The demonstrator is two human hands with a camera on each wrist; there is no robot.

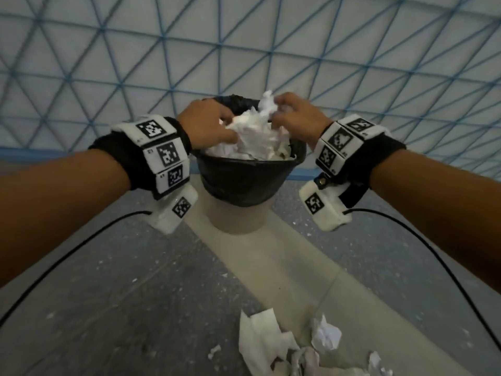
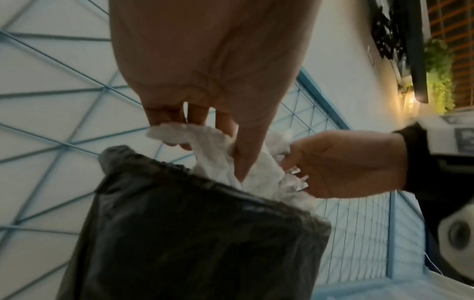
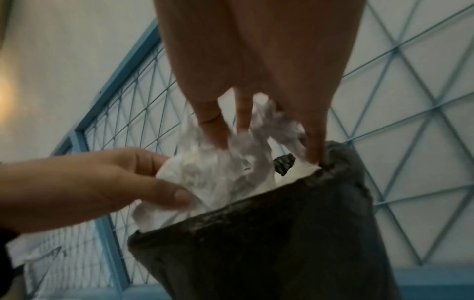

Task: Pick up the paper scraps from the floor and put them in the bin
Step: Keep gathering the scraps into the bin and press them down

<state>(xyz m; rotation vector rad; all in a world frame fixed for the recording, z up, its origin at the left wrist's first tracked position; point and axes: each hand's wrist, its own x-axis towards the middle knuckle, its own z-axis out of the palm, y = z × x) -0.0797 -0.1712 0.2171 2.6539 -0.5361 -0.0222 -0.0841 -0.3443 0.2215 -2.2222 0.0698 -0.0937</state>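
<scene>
A white bin [image 1: 233, 221] lined with a black bag [image 1: 238, 183] stands on the floor ahead, heaped with crumpled white paper [image 1: 252, 137]. Both hands are over its mouth. My left hand [image 1: 208, 126] grips the wad of paper [image 2: 212, 150] from the left, thumb on its near side. My right hand [image 1: 295, 115] has its fingers curled round the paper [image 3: 231, 162] from the right, at the far rim. More crumpled white scraps [image 1: 268, 346] lie on the floor near me; a small one [image 1: 214, 351] lies to their left.
A wall panel with a blue triangle grid [image 1: 244, 50] stands right behind the bin. Grey speckled floor [image 1: 122, 280] with a pale strip [image 1: 284, 267] runs from the bin toward me. Black cables [image 1: 67, 253] trail from both wrist cameras.
</scene>
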